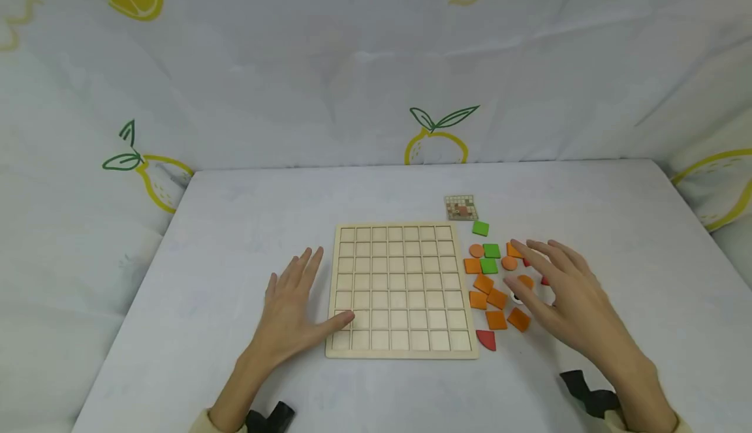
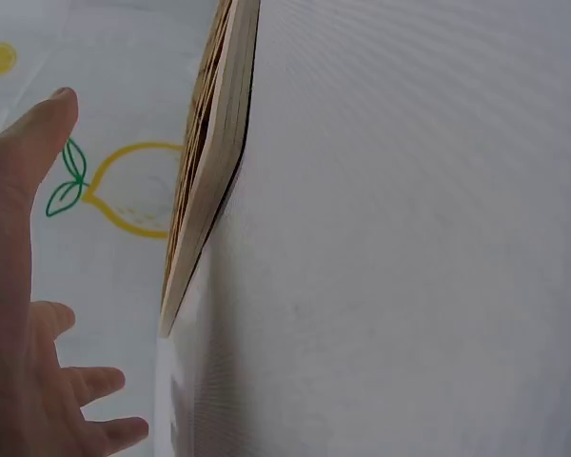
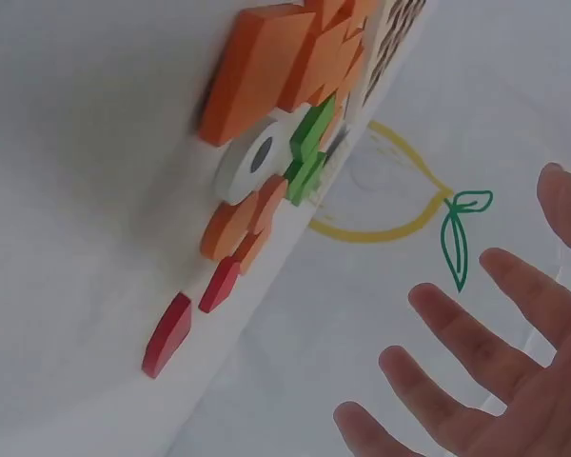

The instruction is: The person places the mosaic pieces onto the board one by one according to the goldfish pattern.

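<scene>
A square wooden grid board (image 1: pixel 402 354) lies flat on the table, its cells bare. Just left of it is my left hand (image 1: pixel 288 325), fingers spread and straight, its thumb over the board's lower left cells; both wrist views show the hands holding nothing. My right hand (image 1: pixel 572 299) hovers with extended fingers above loose tiles at the board's right and hides some of them. Among these are orange squares (image 1: pixel 496 320), green squares (image 1: pixel 491 251), orange discs (image 1: pixel 476 250), a red quarter-round piece (image 1: pixel 486 339) and a white disc with a dark spot (image 3: pixel 252 162).
A small card with a grid picture (image 1: pixel 461 208) lies behind the board's far right corner. The table (image 1: pixel 235 224) has a white cover. A white cloth with lemon drawings (image 1: pixel 294 93) hangs behind it and at the sides.
</scene>
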`<state>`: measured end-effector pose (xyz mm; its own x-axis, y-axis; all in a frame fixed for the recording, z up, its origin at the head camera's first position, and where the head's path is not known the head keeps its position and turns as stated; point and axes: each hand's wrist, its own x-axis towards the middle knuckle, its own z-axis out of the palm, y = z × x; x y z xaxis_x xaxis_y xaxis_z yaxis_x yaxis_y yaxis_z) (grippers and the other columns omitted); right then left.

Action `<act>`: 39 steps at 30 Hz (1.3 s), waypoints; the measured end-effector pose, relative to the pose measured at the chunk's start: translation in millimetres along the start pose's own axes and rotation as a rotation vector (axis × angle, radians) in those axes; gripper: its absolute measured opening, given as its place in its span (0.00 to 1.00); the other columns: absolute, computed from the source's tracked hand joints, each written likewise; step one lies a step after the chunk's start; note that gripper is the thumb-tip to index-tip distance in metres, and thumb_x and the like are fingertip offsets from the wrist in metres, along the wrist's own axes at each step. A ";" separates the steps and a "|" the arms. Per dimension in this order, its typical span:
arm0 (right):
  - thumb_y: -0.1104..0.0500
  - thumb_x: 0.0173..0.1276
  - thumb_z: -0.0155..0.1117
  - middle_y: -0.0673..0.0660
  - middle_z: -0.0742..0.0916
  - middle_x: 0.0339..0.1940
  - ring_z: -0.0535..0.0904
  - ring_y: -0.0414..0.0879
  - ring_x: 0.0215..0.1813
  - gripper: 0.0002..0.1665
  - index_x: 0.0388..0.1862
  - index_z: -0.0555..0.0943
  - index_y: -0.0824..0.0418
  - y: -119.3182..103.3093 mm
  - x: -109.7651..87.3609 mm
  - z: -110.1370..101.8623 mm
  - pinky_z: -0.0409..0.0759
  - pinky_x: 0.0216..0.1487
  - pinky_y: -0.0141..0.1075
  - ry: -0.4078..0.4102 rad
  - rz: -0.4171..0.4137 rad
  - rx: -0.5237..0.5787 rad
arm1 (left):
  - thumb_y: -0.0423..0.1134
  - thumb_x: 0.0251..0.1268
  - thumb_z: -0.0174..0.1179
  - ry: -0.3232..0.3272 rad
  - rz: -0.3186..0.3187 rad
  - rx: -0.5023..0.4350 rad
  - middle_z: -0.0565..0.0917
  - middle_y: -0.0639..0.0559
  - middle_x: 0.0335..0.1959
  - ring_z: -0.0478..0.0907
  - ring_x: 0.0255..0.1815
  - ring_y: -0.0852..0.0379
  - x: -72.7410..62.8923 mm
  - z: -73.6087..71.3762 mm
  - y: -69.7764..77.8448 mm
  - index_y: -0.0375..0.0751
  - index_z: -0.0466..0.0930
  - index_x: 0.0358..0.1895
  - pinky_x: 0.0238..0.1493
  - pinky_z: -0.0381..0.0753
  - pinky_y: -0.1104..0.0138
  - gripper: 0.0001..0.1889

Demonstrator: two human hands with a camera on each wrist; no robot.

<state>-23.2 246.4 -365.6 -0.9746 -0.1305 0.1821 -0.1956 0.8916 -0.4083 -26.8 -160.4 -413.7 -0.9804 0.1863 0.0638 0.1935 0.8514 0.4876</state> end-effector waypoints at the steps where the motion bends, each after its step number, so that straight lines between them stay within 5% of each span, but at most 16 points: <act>1: 0.50 0.66 0.74 0.70 0.81 0.66 0.65 0.72 0.71 0.37 0.72 0.76 0.57 -2.1 2.7 -0.4 0.66 0.60 0.76 0.006 -0.005 0.020 | 0.70 0.51 0.69 -0.005 0.006 -0.007 0.57 0.45 0.84 0.53 0.84 0.35 1.3 1.1 0.2 0.55 0.48 0.84 0.76 0.47 0.28 0.59; 10: 0.56 0.69 0.70 0.70 0.85 0.55 0.71 0.69 0.62 0.30 0.67 0.79 0.64 -18.9 30.6 5.4 0.75 0.54 0.68 0.035 -0.017 0.131 | 0.69 0.48 0.70 -0.011 0.081 -0.059 0.61 0.44 0.82 0.58 0.82 0.38 13.2 12.5 -2.5 0.51 0.52 0.83 0.79 0.50 0.35 0.60; 19: 0.59 0.65 0.74 0.68 0.87 0.38 0.76 0.67 0.49 0.24 0.58 0.84 0.68 -23.7 54.8 17.2 0.72 0.45 0.52 0.099 0.007 0.158 | 0.82 0.45 0.62 0.015 0.138 -0.043 0.63 0.45 0.81 0.56 0.83 0.38 14.4 24.6 -9.3 0.48 0.55 0.82 0.78 0.45 0.32 0.63; 39: 0.53 0.67 0.73 0.72 0.85 0.51 0.75 0.61 0.47 0.26 0.58 0.85 0.69 -11.8 66.3 34.4 0.78 0.45 0.50 -0.143 0.127 0.167 | 0.93 0.42 0.44 0.006 0.206 0.109 0.60 0.45 0.83 0.54 0.84 0.40 13.4 30.3 -14.0 0.44 0.53 0.83 0.79 0.45 0.35 0.70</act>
<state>-89.3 212.3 -379.5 -0.9957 -0.0924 -0.0033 -0.0745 0.8221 -0.5645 -41.6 -155.0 -446.0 -0.9199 0.3592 0.1576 0.3923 0.8434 0.3670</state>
